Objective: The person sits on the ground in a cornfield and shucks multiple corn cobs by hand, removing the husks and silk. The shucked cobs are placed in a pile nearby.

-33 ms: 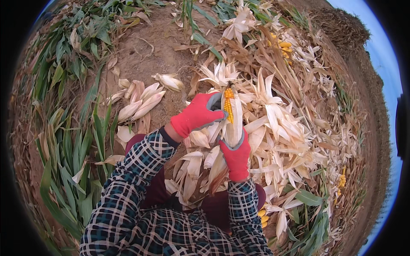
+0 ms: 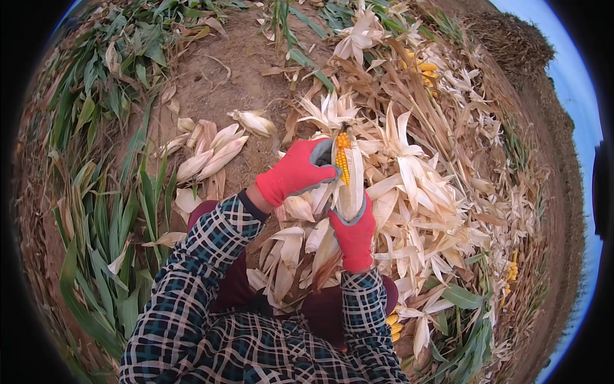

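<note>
An ear of corn (image 2: 343,160) is held in front of me, tip pointing away, with yellow kernels bared along its upper part. Pale husk still covers its right side and lower end. My left hand (image 2: 297,171), in a red glove with grey palm and fingers, is closed on the husk at the left of the bared kernels. Lower down, my right hand (image 2: 355,238), gloved the same way, wraps round the husk-covered bottom of the ear. Its fingers are partly hidden behind the husk. More unpeeled ears (image 2: 300,208) lie just under my hands.
A large heap of dry husks (image 2: 425,198) spreads to the right. Several unpeeled ears (image 2: 220,153) lie on bare soil (image 2: 217,83) at the left. Bare yellow cobs (image 2: 394,328) show by my right knee, others (image 2: 427,67) at the far right. Green stalks (image 2: 109,224) line the left.
</note>
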{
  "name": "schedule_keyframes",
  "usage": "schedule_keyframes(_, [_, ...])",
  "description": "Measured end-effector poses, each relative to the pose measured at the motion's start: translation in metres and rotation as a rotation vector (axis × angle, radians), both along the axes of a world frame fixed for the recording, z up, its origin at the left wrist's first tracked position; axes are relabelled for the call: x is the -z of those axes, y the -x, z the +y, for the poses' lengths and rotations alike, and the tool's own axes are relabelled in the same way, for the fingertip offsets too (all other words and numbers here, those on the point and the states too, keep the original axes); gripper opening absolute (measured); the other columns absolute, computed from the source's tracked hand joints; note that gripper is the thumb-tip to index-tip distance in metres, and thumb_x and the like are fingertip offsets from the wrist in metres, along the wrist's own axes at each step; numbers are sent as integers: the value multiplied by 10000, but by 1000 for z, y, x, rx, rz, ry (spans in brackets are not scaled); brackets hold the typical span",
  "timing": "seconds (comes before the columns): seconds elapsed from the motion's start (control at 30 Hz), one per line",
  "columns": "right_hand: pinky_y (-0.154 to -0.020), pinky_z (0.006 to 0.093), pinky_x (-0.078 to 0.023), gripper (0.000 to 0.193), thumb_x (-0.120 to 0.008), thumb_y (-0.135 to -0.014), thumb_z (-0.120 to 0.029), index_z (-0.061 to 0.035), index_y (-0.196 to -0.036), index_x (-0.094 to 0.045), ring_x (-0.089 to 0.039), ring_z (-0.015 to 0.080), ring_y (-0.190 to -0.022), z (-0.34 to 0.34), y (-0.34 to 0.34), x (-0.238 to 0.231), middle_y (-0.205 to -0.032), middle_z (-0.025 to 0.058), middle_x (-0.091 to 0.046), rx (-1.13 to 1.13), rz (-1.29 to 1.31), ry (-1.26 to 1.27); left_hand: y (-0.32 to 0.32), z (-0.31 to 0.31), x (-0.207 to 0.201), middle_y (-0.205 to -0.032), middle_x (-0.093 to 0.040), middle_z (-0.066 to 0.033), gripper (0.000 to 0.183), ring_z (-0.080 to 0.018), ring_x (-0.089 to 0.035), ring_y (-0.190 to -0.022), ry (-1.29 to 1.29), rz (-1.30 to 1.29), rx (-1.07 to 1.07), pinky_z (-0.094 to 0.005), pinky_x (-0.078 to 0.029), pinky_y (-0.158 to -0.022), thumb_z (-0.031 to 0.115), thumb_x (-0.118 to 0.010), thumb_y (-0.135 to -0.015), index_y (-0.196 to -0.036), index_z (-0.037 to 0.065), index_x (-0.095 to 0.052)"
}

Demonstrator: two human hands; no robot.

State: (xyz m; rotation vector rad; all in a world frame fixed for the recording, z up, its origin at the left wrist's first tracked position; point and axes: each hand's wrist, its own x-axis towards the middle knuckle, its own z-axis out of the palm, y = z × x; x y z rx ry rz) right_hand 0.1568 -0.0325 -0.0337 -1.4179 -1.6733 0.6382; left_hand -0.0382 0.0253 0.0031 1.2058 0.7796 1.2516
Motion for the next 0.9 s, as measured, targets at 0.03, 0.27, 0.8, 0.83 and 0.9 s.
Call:
schedule_keyframes(0.03, [-880, 383, -519, 792, -861, -680, -226, 8, -1337, -486, -657, 303, -1038, 0, 0, -1, -1163, 196, -641, 4, -15, -8, 1, -1, 0, -934, -668, -33, 300, -62, -585, -815, 19, 1, 14, -243, -514, -714, 116, -697, -819, -1073, -18, -611])
schedule_keyframes(0.27, [-869, 385, -525, 767, -856, -686, -238, 3, -1321, -500, -663, 295, -1022, 3, -4, -7, -1147, 191, -647, -24, -67, -80, 7, -6, -8, -824, -680, -57, 173, -86, -624, -681, 154, -19, 55, -238, -522, -623, 77, -679, -832, -972, -17, -640])
schedule_keyframes(0.8, [-724, 333, -536, 508, -769, -797, -120, -18, -1232, -527, -638, 154, -806, -7, 10, 4, -1036, 83, -643, -166, 691, 421, -9, -9, -5, -639, -631, -59, 158, -162, -615, -524, 334, -255, 13, -281, -521, -546, 162, -641, -899, -802, 43, -599])
schedule_keyframes(0.83, [-711, 325, -536, 487, -757, -807, -110, -23, -1227, -527, -635, 150, -780, -8, 11, 7, -1021, 79, -644, -194, 782, 449, -9, -8, -2, -639, -628, -58, 172, -166, -612, -525, 330, -287, 28, -284, -518, -542, 173, -646, -902, -794, 49, -594])
schedule_keyframes(0.9, [-696, 316, -537, 464, -735, -822, -92, -28, -1228, -522, -631, 152, -745, -10, 11, 3, -997, 74, -644, -255, 951, 542, -9, -6, 8, -640, -622, -55, 199, -175, -607, -525, 325, -355, 57, -291, -512, -534, 194, -655, -908, -778, 61, -585])
